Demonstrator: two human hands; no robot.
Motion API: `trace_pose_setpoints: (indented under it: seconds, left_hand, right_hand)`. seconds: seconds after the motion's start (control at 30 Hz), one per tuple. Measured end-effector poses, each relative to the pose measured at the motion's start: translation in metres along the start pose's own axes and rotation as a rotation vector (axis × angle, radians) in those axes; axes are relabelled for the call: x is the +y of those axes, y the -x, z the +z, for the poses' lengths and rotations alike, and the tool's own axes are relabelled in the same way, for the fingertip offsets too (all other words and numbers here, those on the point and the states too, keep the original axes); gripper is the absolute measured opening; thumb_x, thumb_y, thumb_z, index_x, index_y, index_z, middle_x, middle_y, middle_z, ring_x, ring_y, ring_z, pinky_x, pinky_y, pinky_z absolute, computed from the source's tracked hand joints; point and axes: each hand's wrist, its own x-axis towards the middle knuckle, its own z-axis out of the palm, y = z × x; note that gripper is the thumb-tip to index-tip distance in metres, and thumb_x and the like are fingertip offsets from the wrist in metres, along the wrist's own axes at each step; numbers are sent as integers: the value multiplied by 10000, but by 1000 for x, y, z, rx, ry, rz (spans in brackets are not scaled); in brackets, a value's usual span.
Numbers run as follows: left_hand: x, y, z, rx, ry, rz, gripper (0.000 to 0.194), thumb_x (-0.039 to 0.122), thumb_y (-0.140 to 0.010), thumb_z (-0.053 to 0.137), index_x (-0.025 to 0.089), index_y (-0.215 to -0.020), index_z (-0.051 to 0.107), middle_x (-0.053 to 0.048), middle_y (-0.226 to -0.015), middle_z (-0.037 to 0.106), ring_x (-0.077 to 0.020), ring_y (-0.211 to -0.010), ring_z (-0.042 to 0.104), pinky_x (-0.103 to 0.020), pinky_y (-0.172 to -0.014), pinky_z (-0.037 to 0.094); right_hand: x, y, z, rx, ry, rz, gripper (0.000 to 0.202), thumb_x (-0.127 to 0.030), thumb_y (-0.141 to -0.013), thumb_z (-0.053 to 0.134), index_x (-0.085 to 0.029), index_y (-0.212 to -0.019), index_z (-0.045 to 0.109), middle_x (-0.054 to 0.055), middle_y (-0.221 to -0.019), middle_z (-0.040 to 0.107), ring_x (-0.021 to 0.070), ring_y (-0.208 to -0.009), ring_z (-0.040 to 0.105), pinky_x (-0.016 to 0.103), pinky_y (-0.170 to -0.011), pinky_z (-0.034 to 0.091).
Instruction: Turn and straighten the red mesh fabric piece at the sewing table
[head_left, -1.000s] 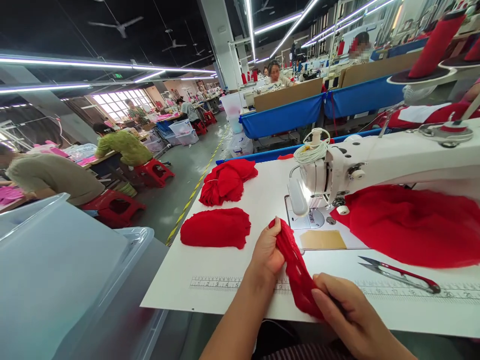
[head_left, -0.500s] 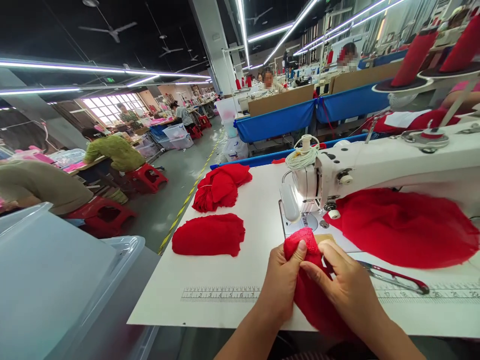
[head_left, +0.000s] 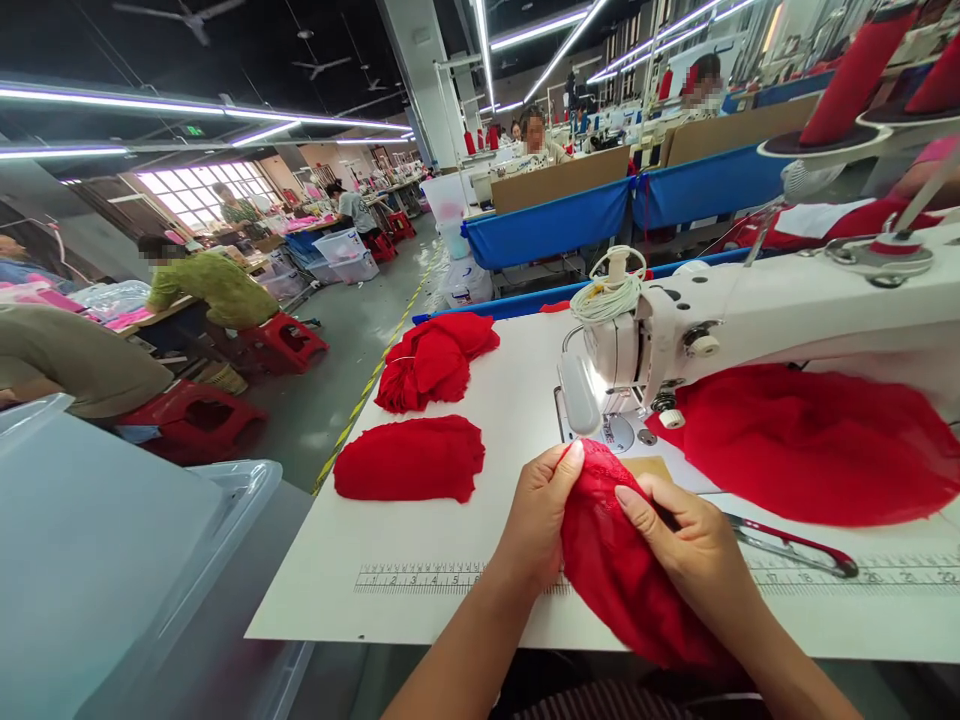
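Observation:
A piece of red fabric (head_left: 611, 560) is stretched between my two hands in front of the sewing machine (head_left: 626, 350) and hangs over the table's front edge. My left hand (head_left: 536, 510) pinches its upper left edge, thumb on top. My right hand (head_left: 686, 535) grips the right side, its thumb on the cloth and other fingers partly hidden behind. A large red piece (head_left: 810, 445) lies under the machine arm. Two red stacks, a bunched one (head_left: 436, 362) and a flat one (head_left: 409, 460), rest on the left of the table.
Dark red-handled scissors or snips (head_left: 799, 547) lie right of my right hand. A printed ruler (head_left: 405, 578) runs along the white table's front. Clear plastic bins (head_left: 247, 520) stand at the left. Red thread cones (head_left: 855, 85) rise at the right. Several people sit at other tables.
My hands have moved apart, and the bunched fabric between them is now spread wider. My left hand has shifted left. The whole view has tilted slightly.

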Motion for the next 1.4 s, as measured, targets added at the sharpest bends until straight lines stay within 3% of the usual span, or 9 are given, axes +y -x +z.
trace_pose_setpoints:
  seconds: [0.2,0.33,0.47,0.63,0.87,1.07,1.23,1.3,1.4]
  left_hand:
    - [-6,-8,-4,92,18,11,343,399,-753,714,153,-626,512,40,-566,481,-74,-546,430,-199,-547,359]
    - [-5,-19,0,138,113,-101,418,387,-610,802,173,-566,446,54,-486,458,-75,-466,438,-204,-488,357]
    - [-4,-28,-1,159,138,-133,429,316,-540,829,177,-534,424,67,-432,426,-62,-405,407,-191,-437,318]
    - [-7,-25,-10,118,96,-109,392,386,-622,805,157,-574,490,48,-482,472,-56,-444,402,-192,-479,339]
    - [-3,-16,-15,-10,26,-96,389,427,-689,766,141,-615,512,22,-574,511,-71,-530,423,-212,-558,362]
    - [-7,-19,-11,145,-8,7,485,458,-657,777,181,-571,388,83,-502,363,-47,-461,312,-199,-473,308]
    - [-10,-22,-12,190,-64,-43,488,528,-656,757,186,-595,415,95,-480,345,-46,-400,315,-195,-410,299]
    - [-10,-25,-15,197,-26,-33,495,521,-653,766,181,-584,413,92,-480,357,-43,-402,329,-189,-418,304]
    - [-7,-26,-18,159,84,7,463,468,-648,796,167,-588,450,74,-510,428,-49,-459,393,-190,-490,358]
  right_hand:
    - [-1,6,9,-46,1,-146,367,-299,-935,460,-225,-601,328,-60,-551,319,97,-488,335,224,-464,309]
    - [-3,12,20,-120,48,-341,329,-181,-939,415,-227,-641,283,-60,-561,364,88,-485,337,231,-479,284]
    - [-4,13,28,-96,122,-408,324,-153,-932,410,-226,-647,275,-65,-545,358,81,-468,312,229,-466,260]
    - [-1,13,27,-111,10,-258,343,-227,-948,404,-229,-627,287,-55,-553,359,90,-482,343,223,-464,300]
    - [-5,4,3,-56,-35,-63,358,-358,-934,452,-214,-608,420,-42,-552,374,106,-508,358,230,-469,333]
    - [-13,11,20,-121,15,-227,354,-261,-941,414,-225,-602,319,-53,-543,361,95,-484,343,241,-463,299]
    - [-15,23,40,-140,112,-413,324,-162,-911,408,-229,-619,283,-55,-542,382,92,-476,316,257,-466,261]
    - [-12,20,36,-158,68,-344,330,-199,-927,399,-229,-618,291,-53,-547,386,94,-478,336,250,-465,275]
    - [-6,6,17,-149,-40,-73,354,-342,-956,395,-229,-624,349,-53,-556,377,109,-498,385,238,-474,324]
